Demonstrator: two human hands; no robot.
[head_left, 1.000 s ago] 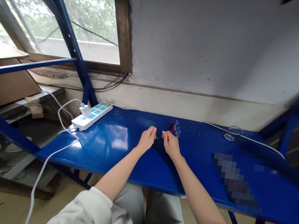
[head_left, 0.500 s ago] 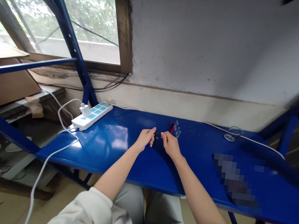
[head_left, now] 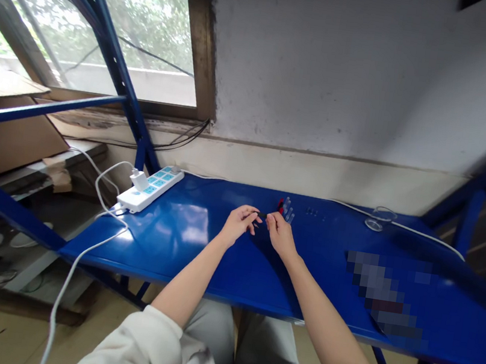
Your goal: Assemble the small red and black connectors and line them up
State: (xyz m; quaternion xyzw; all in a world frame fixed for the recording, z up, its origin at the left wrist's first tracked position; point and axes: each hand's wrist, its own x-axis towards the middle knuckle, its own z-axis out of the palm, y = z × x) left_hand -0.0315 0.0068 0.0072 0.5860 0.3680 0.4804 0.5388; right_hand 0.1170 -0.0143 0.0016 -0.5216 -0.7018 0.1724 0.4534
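Over the desk [head_left: 159, 254], the right hand [head_left: 279, 234] pinches a dark piece [head_left: 263, 216], likely light, stiff, best held by its ends; whether the left hand [head_left: 237, 225] grips it, I cannot tell.

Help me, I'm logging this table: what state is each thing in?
Small dark piece: held in fingers
Right hand: fingers pinched on the piece
Left hand: fingers partly spread, grip unclear
Power strip: plug in, on or off unclear
Long cable: draped over the table's edge
Sleeves: pushed up
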